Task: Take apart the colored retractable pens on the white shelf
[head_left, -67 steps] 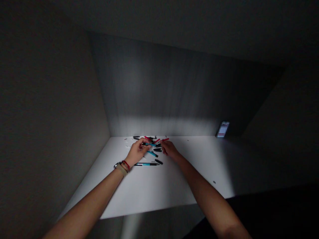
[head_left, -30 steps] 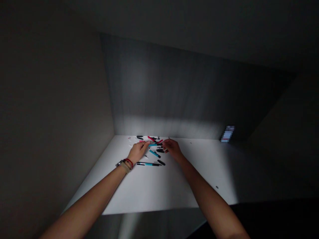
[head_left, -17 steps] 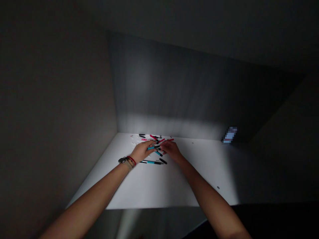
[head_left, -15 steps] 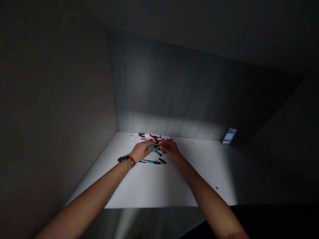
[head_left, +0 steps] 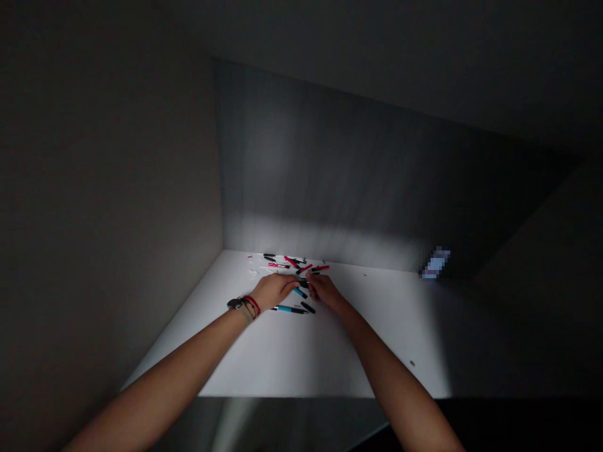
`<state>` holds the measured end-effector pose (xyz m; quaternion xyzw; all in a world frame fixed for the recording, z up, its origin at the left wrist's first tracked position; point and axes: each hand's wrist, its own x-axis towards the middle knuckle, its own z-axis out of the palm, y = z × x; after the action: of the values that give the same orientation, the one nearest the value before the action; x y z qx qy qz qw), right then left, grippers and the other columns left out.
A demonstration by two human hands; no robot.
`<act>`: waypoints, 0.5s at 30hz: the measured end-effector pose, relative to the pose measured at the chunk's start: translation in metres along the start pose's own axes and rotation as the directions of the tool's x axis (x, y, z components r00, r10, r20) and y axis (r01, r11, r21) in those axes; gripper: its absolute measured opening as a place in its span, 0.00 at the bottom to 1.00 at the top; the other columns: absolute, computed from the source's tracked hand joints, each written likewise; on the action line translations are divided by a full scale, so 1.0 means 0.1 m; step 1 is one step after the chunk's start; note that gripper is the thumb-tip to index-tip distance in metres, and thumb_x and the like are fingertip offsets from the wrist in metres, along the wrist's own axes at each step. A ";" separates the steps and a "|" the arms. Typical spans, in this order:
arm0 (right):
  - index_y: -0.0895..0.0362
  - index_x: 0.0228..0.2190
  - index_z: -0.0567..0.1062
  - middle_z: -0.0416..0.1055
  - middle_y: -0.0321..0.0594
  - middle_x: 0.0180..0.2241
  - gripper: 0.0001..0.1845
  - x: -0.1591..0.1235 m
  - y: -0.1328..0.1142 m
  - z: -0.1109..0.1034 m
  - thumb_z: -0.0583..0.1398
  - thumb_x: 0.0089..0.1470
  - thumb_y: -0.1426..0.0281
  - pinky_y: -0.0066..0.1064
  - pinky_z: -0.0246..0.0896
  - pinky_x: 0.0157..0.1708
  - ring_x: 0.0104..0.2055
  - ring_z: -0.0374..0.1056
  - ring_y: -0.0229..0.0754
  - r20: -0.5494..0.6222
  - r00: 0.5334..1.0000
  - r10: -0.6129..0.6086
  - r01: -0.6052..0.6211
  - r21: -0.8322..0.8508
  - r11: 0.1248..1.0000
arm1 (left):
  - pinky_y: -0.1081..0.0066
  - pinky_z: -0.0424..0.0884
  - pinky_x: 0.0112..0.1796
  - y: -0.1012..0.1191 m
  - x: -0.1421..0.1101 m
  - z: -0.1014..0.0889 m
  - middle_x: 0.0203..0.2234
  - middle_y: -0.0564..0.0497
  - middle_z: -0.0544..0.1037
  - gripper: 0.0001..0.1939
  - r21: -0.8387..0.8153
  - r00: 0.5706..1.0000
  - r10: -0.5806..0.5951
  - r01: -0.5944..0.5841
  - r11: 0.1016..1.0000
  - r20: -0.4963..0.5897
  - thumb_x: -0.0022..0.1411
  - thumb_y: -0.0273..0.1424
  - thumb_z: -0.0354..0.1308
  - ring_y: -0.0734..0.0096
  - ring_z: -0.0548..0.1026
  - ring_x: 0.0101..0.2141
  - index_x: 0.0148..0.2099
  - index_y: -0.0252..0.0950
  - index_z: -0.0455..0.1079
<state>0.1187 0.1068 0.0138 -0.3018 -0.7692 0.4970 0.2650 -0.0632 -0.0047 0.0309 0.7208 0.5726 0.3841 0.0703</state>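
My left hand (head_left: 274, 290), wearing a dark wristwatch and red band, is closed around a pen whose blue barrel is mostly covered by the fingers. The black part of this pen (head_left: 303, 284) shows between my two hands. At its other end the fingers of my right hand (head_left: 324, 292) are pinched together on the black part; the exact grip is partly hidden. Just below lie a short blue-and-black pen piece (head_left: 300, 292), a blue pen with a black grip (head_left: 289, 309) and a loose black pen cap (head_left: 308, 307).
Behind my hands, several red pen parts (head_left: 305, 269) and black pieces (head_left: 269, 255) lie scattered near the wall. They rest on a white tabletop (head_left: 264, 364). A pixelated upright object (head_left: 436, 263) stands at the right back. A small dark disc (head_left: 412, 363) lies front right.
My left hand has turned over the pen, so its blue barrel is now mostly hidden. My right fingers have shifted slightly along the black end. The lying pens look unmoved.
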 end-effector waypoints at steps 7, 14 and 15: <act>0.56 0.16 0.66 0.62 0.35 0.13 0.33 0.00 -0.04 0.02 0.50 0.59 0.45 0.27 0.52 0.20 0.16 0.58 0.35 -0.059 0.993 -0.104 0.093 -0.166 0.982 | 0.71 0.61 0.28 0.00 -0.01 0.02 0.25 0.49 0.77 0.18 0.096 0.999 -0.046 0.044 0.994 0.027 0.68 0.44 0.48 0.62 0.75 0.28 0.35 0.42 0.76; 0.55 0.18 0.65 0.62 0.34 0.15 0.29 -0.09 -0.15 0.01 0.49 0.63 0.50 0.28 0.55 0.25 0.19 0.60 0.36 -0.100 0.971 -0.215 0.189 -0.225 0.956 | 0.72 0.61 0.28 -0.02 0.01 0.05 0.24 0.50 0.77 0.19 -0.070 0.998 -0.043 0.046 0.996 0.048 0.68 0.43 0.48 0.66 0.73 0.26 0.34 0.41 0.75; 0.55 0.18 0.65 0.62 0.34 0.15 0.29 -0.10 -0.16 0.01 0.49 0.63 0.50 0.28 0.55 0.25 0.19 0.59 0.36 -0.102 0.973 -0.209 0.183 -0.224 0.957 | 0.72 0.62 0.28 -0.02 0.02 0.05 0.24 0.50 0.78 0.20 -0.099 0.998 -0.034 0.040 0.994 0.060 0.68 0.43 0.47 0.66 0.73 0.26 0.34 0.40 0.75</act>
<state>0.1210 0.0937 0.0271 -0.2809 -0.8261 0.3633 0.3267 -0.0614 -0.0008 0.0278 0.7164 0.5637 0.3900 0.1300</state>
